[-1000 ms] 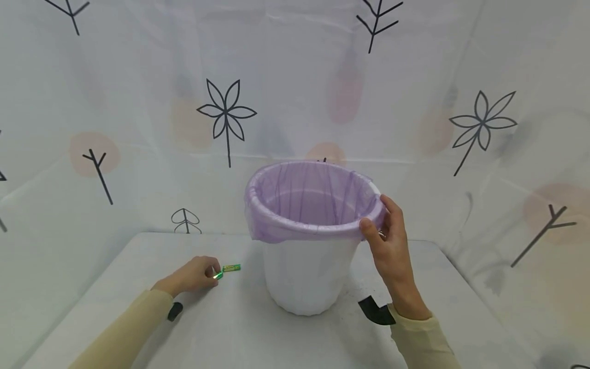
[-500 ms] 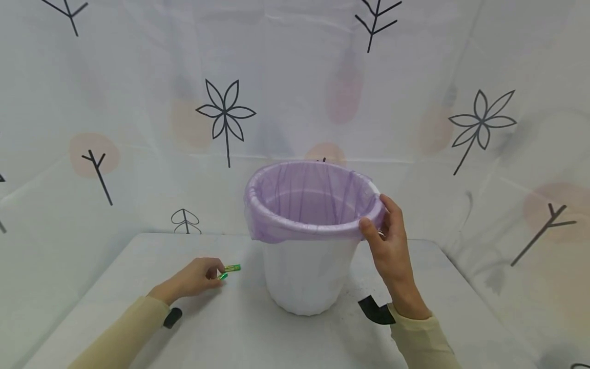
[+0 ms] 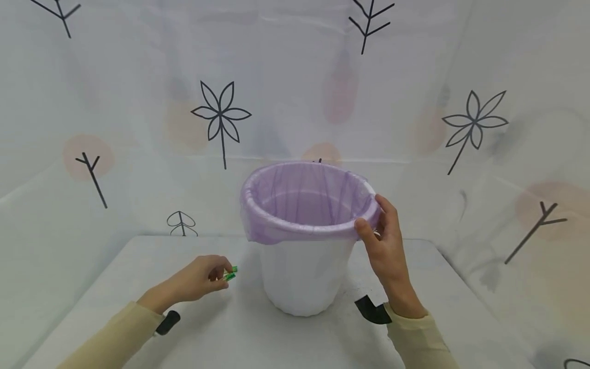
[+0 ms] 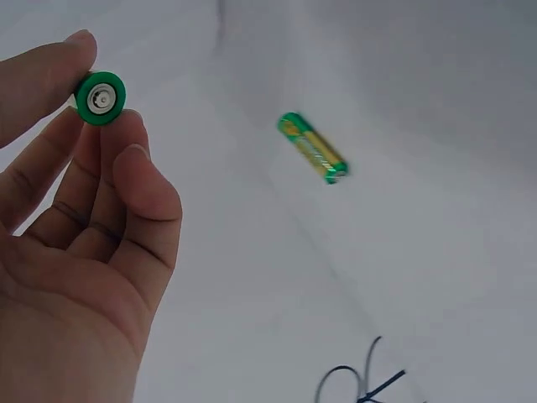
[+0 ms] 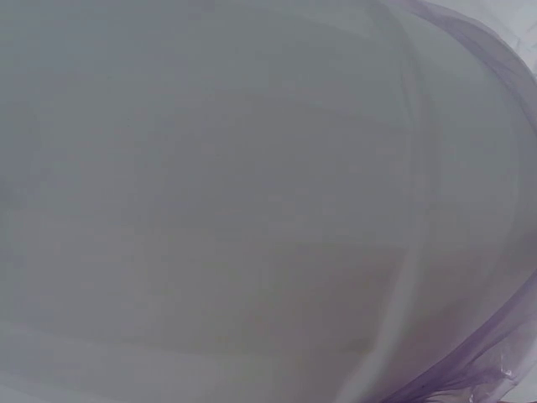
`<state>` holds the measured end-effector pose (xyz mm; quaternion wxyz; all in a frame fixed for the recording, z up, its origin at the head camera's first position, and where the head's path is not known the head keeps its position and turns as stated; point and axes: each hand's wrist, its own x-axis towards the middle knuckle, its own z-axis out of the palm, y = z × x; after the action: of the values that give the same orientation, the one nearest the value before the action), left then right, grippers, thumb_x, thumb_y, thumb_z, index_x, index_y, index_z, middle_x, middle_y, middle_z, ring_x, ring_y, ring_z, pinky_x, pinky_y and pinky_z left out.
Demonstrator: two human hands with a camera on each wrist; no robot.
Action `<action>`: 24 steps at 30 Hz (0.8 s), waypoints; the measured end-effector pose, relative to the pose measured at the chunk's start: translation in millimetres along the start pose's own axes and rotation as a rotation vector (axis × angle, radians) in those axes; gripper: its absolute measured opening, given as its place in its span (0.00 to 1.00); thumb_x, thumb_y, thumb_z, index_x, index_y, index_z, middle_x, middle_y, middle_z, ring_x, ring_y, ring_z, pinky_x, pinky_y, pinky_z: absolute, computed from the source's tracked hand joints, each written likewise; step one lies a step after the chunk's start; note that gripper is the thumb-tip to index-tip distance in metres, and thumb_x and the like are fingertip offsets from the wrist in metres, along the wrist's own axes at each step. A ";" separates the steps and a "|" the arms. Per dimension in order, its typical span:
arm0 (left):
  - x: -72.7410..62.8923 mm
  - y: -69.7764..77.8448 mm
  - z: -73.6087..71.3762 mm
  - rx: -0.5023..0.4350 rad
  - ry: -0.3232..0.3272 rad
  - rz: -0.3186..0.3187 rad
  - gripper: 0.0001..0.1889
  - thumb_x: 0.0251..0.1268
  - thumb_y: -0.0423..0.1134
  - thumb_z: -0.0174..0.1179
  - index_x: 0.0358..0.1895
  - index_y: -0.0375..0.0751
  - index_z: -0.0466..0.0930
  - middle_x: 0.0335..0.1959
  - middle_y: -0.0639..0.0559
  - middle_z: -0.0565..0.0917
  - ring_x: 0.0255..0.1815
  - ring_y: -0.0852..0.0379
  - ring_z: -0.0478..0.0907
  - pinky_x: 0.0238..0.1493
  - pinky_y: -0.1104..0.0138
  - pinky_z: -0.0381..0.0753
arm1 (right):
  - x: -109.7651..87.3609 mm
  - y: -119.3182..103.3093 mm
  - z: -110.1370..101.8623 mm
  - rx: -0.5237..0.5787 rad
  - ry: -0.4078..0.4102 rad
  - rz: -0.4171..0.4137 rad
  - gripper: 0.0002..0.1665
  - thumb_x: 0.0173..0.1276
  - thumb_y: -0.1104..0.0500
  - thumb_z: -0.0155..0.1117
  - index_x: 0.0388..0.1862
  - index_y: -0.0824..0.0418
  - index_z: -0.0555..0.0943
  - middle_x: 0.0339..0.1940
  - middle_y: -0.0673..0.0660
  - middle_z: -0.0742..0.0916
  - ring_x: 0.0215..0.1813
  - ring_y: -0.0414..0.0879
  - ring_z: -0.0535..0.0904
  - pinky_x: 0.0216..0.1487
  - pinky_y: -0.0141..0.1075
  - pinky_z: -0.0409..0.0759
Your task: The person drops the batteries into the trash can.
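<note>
My left hand (image 3: 198, 279) pinches a green battery (image 4: 101, 98) between thumb and fingers; its round end faces the camera in the left wrist view. A second green and yellow battery (image 4: 313, 148) lies on the table just beyond those fingers, partly hidden by them in the head view. A white trash bin (image 3: 306, 277) stands upright, lined with a purple bag (image 3: 313, 230) folded over its rim. At the rim's right side, my right hand (image 3: 389, 253) grips the bag-covered edge, thumb outside. The right wrist view is filled by the bin's white wall (image 5: 210, 185), with no hand visible.
The white table (image 3: 258, 343) carries the bin near its middle. A white backdrop (image 3: 276, 66) with drawn flowers and twigs hangs behind and on both sides. Black straps (image 3: 373, 310) sit at the wrists.
My left hand has risen slightly with the pinched battery and shifted right, covering part of the second battery. The right hand keeps its grip on the rim. The head view has turned slightly.
</note>
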<state>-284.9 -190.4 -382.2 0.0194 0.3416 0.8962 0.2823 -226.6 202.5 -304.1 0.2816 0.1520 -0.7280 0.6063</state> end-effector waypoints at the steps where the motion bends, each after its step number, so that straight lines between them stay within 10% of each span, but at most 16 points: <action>1: -0.8 4.9 -2.3 0.004 0.000 0.015 0.10 0.59 0.36 0.66 0.44 0.44 0.78 0.27 0.60 0.74 0.27 0.64 0.70 0.29 0.70 0.74 | 0.2 0.2 0.3 -0.002 -0.001 -0.004 0.37 0.69 0.62 0.58 0.74 0.50 0.56 0.63 0.62 0.71 0.54 0.51 0.72 0.46 0.28 0.77; 24: -3.0 103.5 -63.5 0.110 0.006 0.228 0.10 0.61 0.38 0.64 0.45 0.46 0.78 0.28 0.64 0.74 0.29 0.66 0.71 0.33 0.70 0.75 | 0.0 0.9 0.6 0.023 -0.012 -0.030 0.38 0.69 0.62 0.56 0.74 0.51 0.55 0.63 0.64 0.71 0.54 0.52 0.72 0.47 0.28 0.77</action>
<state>-234.9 -160.7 -275.6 -0.0341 0.4411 0.8658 0.2340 -227.2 202.1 -304.8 0.2846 0.1699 -0.7203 0.6093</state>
